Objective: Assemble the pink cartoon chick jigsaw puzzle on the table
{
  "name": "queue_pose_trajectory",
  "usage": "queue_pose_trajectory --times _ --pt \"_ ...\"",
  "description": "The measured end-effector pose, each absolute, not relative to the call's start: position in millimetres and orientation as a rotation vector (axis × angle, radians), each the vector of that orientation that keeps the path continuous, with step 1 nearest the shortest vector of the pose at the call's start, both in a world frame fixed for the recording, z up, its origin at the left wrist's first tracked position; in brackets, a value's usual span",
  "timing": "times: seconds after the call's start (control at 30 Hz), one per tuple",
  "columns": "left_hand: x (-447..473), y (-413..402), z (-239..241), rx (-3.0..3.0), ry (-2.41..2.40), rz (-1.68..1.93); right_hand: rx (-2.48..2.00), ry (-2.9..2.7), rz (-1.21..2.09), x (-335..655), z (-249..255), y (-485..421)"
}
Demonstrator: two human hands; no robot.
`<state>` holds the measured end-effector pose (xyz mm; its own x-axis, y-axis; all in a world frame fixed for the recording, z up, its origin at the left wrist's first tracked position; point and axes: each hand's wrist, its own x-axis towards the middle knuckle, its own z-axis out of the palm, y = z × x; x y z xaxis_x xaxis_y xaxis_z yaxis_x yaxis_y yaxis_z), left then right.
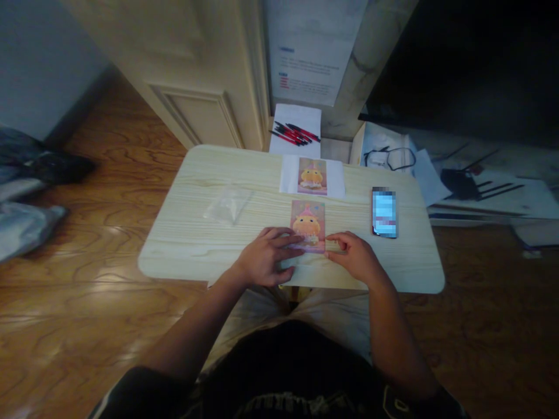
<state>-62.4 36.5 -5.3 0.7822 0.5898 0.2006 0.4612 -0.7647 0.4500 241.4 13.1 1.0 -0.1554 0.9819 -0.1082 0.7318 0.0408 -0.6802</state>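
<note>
A pink picture card (308, 218) with a round yellow cartoon figure in a pointed hat lies near the table's front edge. My left hand (269, 256) rests on its lower left part, fingers spread and stretched over the print. At the card's lower right edge is my right hand (356, 256), its thumb and index fingertip apart and touching or close to the edge. Just beyond lies a matching picture (312, 177) on a white sheet (335, 179). A crumpled clear plastic bag (229, 203) lies to the left of my hands.
A phone (384, 212) with a lit screen lies at the right of the pale wooden table (183, 233). Behind stand several red and black pens (294, 134) on white paper and a white box (384, 142) with a cable. Dark and pale bags (30, 169) lie at far left.
</note>
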Motion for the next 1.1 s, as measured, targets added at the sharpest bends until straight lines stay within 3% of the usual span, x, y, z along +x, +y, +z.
queue_pose_trajectory --times 0.5,1.1 --pt "-58.7 35.1 -7.0 2.644 0.755 0.433 -1.786 -2.123 0.627 182.3 18.7 6.1" --pt "-56.2 34.9 -5.2 2.630 0.773 0.464 -1.724 -2.163 0.884 196.7 37.5 40.2"
